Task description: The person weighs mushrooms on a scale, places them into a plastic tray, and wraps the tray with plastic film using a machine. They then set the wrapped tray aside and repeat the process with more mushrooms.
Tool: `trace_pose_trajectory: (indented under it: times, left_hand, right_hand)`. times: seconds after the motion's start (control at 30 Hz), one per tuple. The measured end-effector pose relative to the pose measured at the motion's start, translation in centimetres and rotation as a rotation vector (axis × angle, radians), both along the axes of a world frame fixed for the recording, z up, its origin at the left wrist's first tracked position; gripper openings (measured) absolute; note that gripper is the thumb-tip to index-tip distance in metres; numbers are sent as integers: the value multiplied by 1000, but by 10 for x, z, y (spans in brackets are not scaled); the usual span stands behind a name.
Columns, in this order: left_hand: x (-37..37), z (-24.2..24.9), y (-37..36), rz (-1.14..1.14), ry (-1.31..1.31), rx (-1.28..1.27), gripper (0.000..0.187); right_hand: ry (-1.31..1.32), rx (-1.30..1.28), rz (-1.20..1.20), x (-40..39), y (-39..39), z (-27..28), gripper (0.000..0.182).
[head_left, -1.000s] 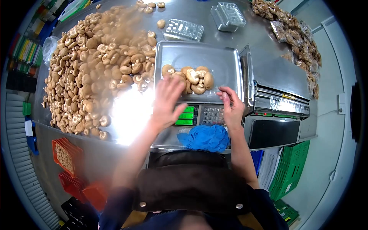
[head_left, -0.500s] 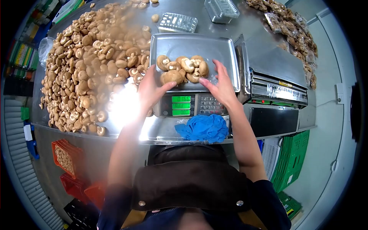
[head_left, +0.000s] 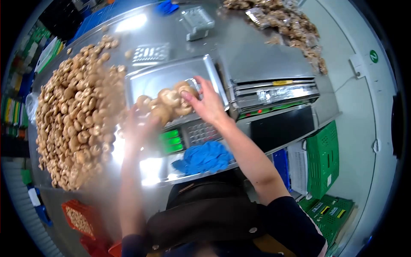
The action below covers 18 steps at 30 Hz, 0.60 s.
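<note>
Brown-capped mushrooms lie grouped over the steel weighing pan, in what looks like a clear plastic punnet, its rim partly showing. My right hand grips the right end of this group, thumb on the near side and fingers round the far side. On the left end is my left hand, smeared by motion, so its fingers cannot be made out. Below the pan, the scale's green display is lit but blurred, beside a keypad.
A large heap of mushrooms covers the table's left. Crumpled blue gloves lie before the scale. Clear empty punnets stand behind. To the right is a wrapping machine; bagged mushrooms are piled beyond. Green crates stand lower right.
The view has turned and shifted, so the scale appears tilted and further left. My right hand has closed in on the right end of the mushroom group. My left hand has become blurred.
</note>
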<state>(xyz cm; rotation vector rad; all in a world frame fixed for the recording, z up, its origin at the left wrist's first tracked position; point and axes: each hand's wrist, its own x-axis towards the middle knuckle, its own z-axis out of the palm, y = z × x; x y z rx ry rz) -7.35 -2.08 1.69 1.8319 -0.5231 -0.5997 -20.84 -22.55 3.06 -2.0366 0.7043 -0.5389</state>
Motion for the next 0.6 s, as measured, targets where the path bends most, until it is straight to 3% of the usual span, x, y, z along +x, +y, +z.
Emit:
trace_pose_trajectory:
  times: [0.1, 0.23, 0.43, 0.6]
  left_hand:
    - [-37, 51, -33, -9, 62, -51, 86]
    - [-75, 53, -114, -63, 35, -197, 85]
    - [-124, 46, -283, -143, -78, -127, 100]
    - [-157, 23, -384, -202, -136, -76, 97]
  right_hand:
    - [-117, -1, 66, -31, -38, 9, 54]
    - [-83, -58, 16, -85, -108, 38, 44]
    - [-22, -140, -133, -159, -262, 45, 47]
    - [27, -29, -116, -198, -370, 21, 48]
